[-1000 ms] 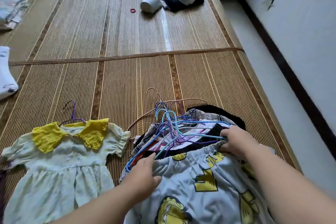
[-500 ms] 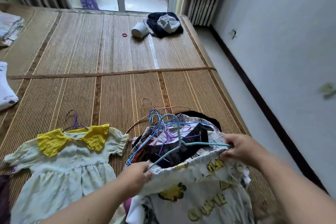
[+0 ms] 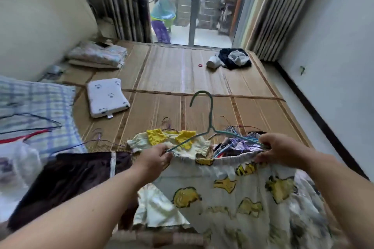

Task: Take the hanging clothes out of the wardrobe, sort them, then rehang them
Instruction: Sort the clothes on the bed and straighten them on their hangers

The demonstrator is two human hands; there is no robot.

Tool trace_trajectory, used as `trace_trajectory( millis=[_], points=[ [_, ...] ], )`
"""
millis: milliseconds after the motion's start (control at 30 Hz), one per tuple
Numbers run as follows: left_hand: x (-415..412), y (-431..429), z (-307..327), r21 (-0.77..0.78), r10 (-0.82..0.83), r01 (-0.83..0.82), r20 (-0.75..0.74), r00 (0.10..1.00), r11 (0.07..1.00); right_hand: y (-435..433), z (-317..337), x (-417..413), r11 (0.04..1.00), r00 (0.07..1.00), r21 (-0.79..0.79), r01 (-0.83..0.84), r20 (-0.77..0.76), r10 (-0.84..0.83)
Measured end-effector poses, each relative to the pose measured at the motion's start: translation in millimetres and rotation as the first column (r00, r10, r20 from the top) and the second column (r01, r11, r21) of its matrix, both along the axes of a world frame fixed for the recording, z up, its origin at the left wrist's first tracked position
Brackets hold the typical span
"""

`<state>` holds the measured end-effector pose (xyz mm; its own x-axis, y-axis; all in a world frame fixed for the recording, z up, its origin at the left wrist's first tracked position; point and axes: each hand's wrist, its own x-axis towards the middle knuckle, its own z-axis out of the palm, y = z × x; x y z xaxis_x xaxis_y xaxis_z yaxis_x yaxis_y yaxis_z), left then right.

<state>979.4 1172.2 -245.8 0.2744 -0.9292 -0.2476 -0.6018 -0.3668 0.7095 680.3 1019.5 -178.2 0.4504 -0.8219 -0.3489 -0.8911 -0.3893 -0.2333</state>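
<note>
The bed is covered by a woven mat that runs up to a glass door at the far end of the room. You hold a hanger up over the near edge of the bed, hook pointing up. A printed garment, white with yellow cartoons, hangs from it by its gathered waistband.

Your left hand pinches the hanger's left end together with the waistband. The fingers of your right hand are curled round the right end and the cloth there.

Behind the hanger, a dress with a yellow collar lies flat on the mat. Just to its right is a pile of clothes and hangers. A dark garment is spread out at your left, and a small pillow lies further back.
</note>
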Motion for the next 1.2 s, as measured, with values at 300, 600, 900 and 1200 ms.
trace_trajectory(
  millis=[300,600,900,1200],
  points=[
    [133,182,60,-0.084,0.307,-0.297,0.156,0.939,0.951,103,1,177,0.947,0.943,0.087,-0.309,0.161,0.293],
    [223,289,126,-0.158,0.530,-0.518,0.436,0.727,0.841,178,16,319,0.861,0.837,0.083,-0.502,0.297,0.459],
    [266,263,117,-0.227,0.631,-0.604,0.462,0.624,0.764,165,3,372,0.857,0.801,0.047,-0.514,0.385,0.459],
    [333,148,2,0.066,0.541,-0.654,0.502,0.675,0.754,64,-106,417,0.868,0.861,0.121,-0.482,0.250,0.443]
  ],
)
